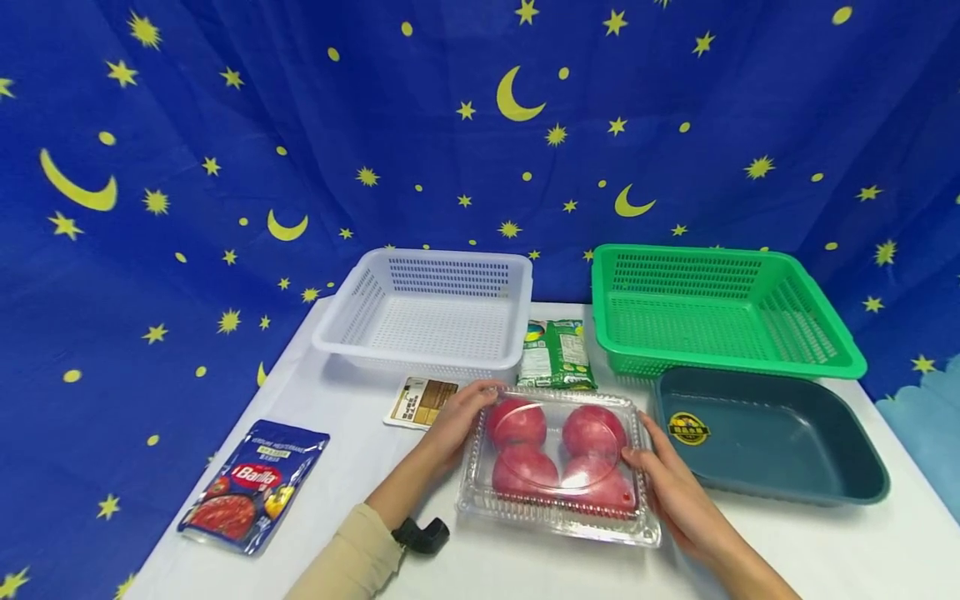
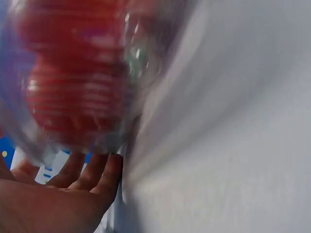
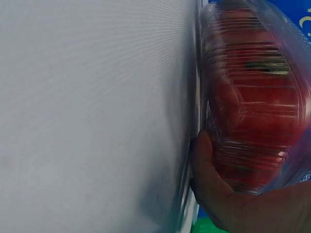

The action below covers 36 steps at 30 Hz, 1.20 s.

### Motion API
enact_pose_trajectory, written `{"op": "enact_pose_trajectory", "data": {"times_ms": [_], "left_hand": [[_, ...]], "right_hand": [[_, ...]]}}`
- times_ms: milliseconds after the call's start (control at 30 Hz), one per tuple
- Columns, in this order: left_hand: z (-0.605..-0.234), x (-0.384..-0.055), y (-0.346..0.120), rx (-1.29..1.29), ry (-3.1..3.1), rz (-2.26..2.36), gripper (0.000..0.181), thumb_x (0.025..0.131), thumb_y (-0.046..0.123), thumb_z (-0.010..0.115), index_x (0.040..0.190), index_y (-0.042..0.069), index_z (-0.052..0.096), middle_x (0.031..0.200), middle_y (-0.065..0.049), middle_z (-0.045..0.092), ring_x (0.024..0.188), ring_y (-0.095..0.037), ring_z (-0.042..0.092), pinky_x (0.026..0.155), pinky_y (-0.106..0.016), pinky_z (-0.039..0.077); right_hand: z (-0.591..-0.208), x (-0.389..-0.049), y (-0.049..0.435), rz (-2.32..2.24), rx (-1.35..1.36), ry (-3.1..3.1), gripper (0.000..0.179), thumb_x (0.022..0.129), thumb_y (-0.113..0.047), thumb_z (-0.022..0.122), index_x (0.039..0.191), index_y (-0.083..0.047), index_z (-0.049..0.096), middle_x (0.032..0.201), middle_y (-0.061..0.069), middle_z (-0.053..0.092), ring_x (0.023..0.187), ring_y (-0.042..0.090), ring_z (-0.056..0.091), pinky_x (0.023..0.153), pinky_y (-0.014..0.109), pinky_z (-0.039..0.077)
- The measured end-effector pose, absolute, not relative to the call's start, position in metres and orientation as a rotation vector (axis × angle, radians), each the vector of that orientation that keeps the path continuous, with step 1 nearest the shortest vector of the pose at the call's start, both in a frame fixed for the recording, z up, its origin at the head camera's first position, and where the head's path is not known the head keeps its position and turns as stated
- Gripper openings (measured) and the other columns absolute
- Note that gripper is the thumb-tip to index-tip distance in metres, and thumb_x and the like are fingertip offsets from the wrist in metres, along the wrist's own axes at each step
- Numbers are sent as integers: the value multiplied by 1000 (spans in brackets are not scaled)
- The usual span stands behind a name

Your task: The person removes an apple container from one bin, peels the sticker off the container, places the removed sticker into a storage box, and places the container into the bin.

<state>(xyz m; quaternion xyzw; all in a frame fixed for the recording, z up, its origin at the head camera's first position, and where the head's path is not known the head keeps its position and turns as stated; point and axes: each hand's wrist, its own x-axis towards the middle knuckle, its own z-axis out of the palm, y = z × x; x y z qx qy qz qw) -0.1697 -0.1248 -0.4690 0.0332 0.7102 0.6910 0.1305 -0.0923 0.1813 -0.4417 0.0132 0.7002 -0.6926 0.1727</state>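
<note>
Between both hands is a clear plastic clamshell box with several round red fruits inside; their exact kind is hard to tell. My left hand holds its left side near the far corner. On the opposite side, my right hand grips the edge. The left wrist view is blurred, with the left hand under the box's end and the fingers partly hidden. Seen from the right wrist, the right hand has a digit along the box's rim, and the box is close to the white cloth.
A white basket and a green basket stand at the back, a green snack packet between them. A dark blue-green tub is at right. At left lie a blue Barilla pouch and a small brown-and-white packet.
</note>
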Motion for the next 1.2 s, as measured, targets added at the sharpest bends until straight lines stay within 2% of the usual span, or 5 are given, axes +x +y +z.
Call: {"op": "enact_pose_trajectory", "data": {"times_ms": [333,633,967,1067,1200], "left_hand": [[-450,-164,-150,178,2193,2023,37,97,30,57,124,5,60,121,-12,62,101,-29,64,85,-43,53],[-419,-169,-179,131,2327,2194,27,97,16,57,114,-3,62,105,-19,67,88,-33,66,79,-51,53],[-407,-182,-219,-47,2939,2314,13,92,7,60,102,0,67,95,-11,69,82,-17,63,69,-24,52],[-410,-187,-231,-160,3226,2156,13,90,7,62,101,4,68,94,-7,69,84,-14,61,73,-23,48],[-419,-192,-244,-327,3453,1990,17,85,8,64,102,6,69,96,-8,67,91,-19,58,82,-35,42]], "right_hand": [[-442,-91,185,-1938,60,2039,76,100,-30,46,153,-5,0,156,20,7,137,31,18,90,12,35],[-432,-90,185,-1998,95,1987,68,100,-28,45,153,-7,9,142,20,31,111,22,49,87,32,49],[-424,-87,186,-2054,84,1909,65,101,-27,43,152,-8,9,132,25,38,101,25,56,81,40,53],[-421,-87,187,-2060,83,1898,63,101,-29,42,152,-8,9,132,26,38,101,25,57,80,41,53],[-416,-87,188,-2042,93,1903,62,101,-32,41,150,-8,11,136,25,33,104,23,54,81,39,53]]}}
